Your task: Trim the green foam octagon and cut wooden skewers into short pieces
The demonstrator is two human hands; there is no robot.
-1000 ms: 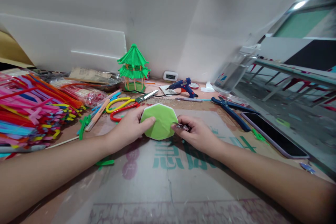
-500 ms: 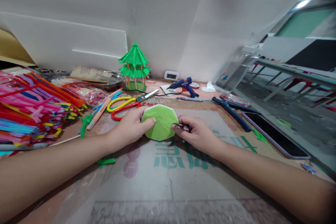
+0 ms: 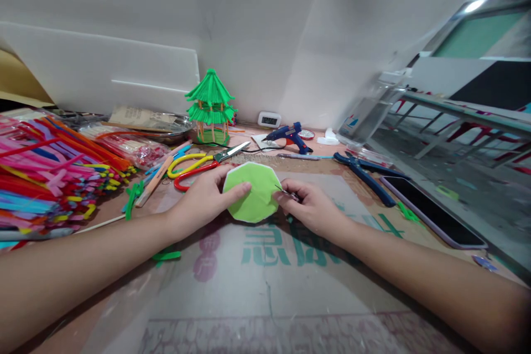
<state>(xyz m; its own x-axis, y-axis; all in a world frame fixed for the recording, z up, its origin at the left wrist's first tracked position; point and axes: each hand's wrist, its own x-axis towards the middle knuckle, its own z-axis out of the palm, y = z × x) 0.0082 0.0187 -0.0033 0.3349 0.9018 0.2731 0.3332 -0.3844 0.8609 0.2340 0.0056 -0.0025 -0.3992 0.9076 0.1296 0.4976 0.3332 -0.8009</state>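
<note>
Pinched at its left side by my left hand (image 3: 207, 194) is a flat, many-sided green piece (image 3: 259, 204) with a thin white edge, my thumb lying across its face. My right hand (image 3: 315, 206) is at the opposite edge, closed round a small dark metal tool (image 3: 291, 196). The tool's thin tip shows against the green face near the right rim. Its handle is mostly hidden by my fingers, so I cannot tell its exact kind. Yellow-and-red-handled scissors (image 3: 199, 171) lie just behind my left hand.
Behind stand a green pagoda model (image 3: 211, 105), a small digital clock (image 3: 269, 119) and a blue glue gun (image 3: 286, 135). Colourful pipe cleaners (image 3: 58, 177) are heaped at left. Blue-handled pliers (image 3: 367, 177) and a phone (image 3: 431, 211) lie at right, on the cardboard-covered table (image 3: 232, 293).
The tool in my right hand has turned, its thin tip now pointing up over the green piece. My left thumb reaches slightly further across. The view has shifted slightly.
</note>
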